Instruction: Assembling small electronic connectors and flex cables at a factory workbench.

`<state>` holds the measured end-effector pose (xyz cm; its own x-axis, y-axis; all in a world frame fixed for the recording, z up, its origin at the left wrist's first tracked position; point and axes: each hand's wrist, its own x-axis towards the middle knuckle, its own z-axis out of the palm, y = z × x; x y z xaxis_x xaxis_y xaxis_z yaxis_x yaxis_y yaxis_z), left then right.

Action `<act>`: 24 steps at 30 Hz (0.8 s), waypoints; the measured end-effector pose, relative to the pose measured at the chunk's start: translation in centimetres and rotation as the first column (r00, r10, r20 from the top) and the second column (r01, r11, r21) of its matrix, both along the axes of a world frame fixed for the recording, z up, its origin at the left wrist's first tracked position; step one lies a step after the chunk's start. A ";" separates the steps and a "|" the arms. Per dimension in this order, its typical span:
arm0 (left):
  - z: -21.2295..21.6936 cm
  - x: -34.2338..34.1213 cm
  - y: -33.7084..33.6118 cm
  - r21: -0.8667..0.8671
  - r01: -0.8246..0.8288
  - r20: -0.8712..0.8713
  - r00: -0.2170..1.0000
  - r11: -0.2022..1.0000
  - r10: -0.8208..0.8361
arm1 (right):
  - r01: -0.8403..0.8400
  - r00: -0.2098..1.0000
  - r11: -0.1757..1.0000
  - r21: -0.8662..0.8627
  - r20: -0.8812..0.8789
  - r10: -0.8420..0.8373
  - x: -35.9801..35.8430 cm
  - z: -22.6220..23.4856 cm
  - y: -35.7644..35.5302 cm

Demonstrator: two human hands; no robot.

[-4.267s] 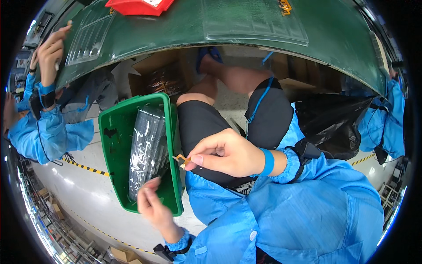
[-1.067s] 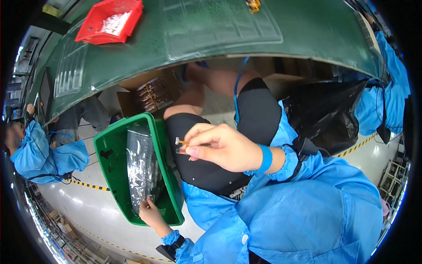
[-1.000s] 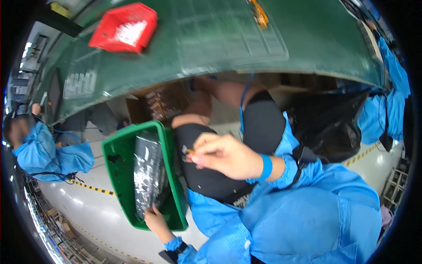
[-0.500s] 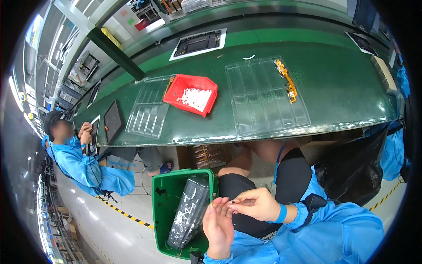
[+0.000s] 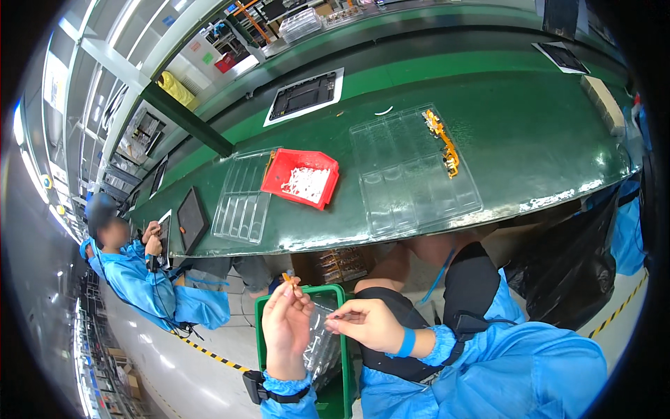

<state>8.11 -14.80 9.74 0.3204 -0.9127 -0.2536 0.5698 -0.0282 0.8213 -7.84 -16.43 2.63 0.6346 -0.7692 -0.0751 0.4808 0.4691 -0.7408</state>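
Observation:
My left hand [image 5: 285, 329] is raised over the green bin [image 5: 347, 377], fingers curled, with a small orange flex cable [image 5: 287, 277] at its fingertips. To its right, a little apart, my right hand [image 5: 373, 325] is closed in a pinch. A tiny dark spot shows at those fingertips, too small to name. Inside the bin, partly hidden by my hands, lies a clear plastic tray [image 5: 322, 342] with white bits on it. On the bench, a red bin [image 5: 285, 172] holds many small white pieces [image 5: 307, 183]. Several orange flex cables [image 5: 447, 146] lie on a clear compartment tray [image 5: 391, 199].
The green bench [image 5: 523, 126] spans the far side. Another clear tray [image 5: 241, 209] and a dark tray [image 5: 190, 222] lie left of the red bin. A co-worker [image 5: 136, 279] in blue sits at the left. A black bag [image 5: 558, 272] hangs at the right.
My hands have moved apart; the left one went up and leftward, its fingers curling from a spread palm. An orange flex cable now shows at its fingertips. The whole view has shifted slightly.

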 end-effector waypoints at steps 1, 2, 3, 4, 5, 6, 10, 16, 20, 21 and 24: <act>0.1 0.3 -0.6 -0.013 0.010 0.039 0.999 1.000 -0.010 | -0.012 1.000 1.000 -0.020 -0.008 0.012 0.4 0.3 -0.3; 0.5 0.8 -1.4 -0.043 0.038 0.071 0.997 0.998 -0.035 | -0.032 0.999 0.999 -0.022 0.009 0.032 0.8 0.8 -0.8; 1.0 1.6 -2.1 -0.072 0.063 0.102 0.993 0.995 -0.055 | -0.029 1.000 0.999 -0.020 0.009 0.030 1.4 1.0 -1.1; 1.6 2.9 -3.0 -0.069 0.029 0.179 0.984 0.997 -0.016 | -0.042 0.997 0.999 -0.024 0.065 0.043 2.0 1.2 -1.5; 2.1 4.7 -4.1 -0.090 0.041 0.291 0.957 0.995 -0.013 | -0.050 0.991 0.998 -0.024 0.121 0.053 2.4 1.0 -1.9; 2.8 7.0 -5.4 -0.085 0.073 0.343 0.939 0.994 -0.039 | -0.037 0.992 0.998 -0.048 0.122 0.043 2.7 0.5 -2.3; 3.5 15.8 -11.2 0.038 0.123 0.501 0.856 0.992 -0.126 | -0.052 0.998 0.986 -0.161 -0.044 0.046 1.6 -2.4 -3.0; -0.2 22.2 -17.4 0.276 0.079 0.622 0.745 0.958 -0.240 | -0.073 0.983 0.980 -0.187 -0.180 0.039 -3.3 -3.5 -3.2; -2.1 22.3 -19.9 0.289 0.041 0.668 0.707 0.956 -0.232 | -0.059 0.967 0.980 -0.191 -0.254 0.009 -5.2 -4.4 -2.9; -2.1 21.7 -20.3 0.292 0.045 0.664 0.709 0.955 -0.237 | -0.072 0.958 0.979 -0.190 -0.287 0.015 -5.5 -4.6 -3.0; -3.2 20.0 -21.7 0.314 -0.080 0.767 0.609 0.946 -0.203 | -0.067 0.957 0.981 -0.181 -0.288 0.013 -6.4 -5.3 -2.5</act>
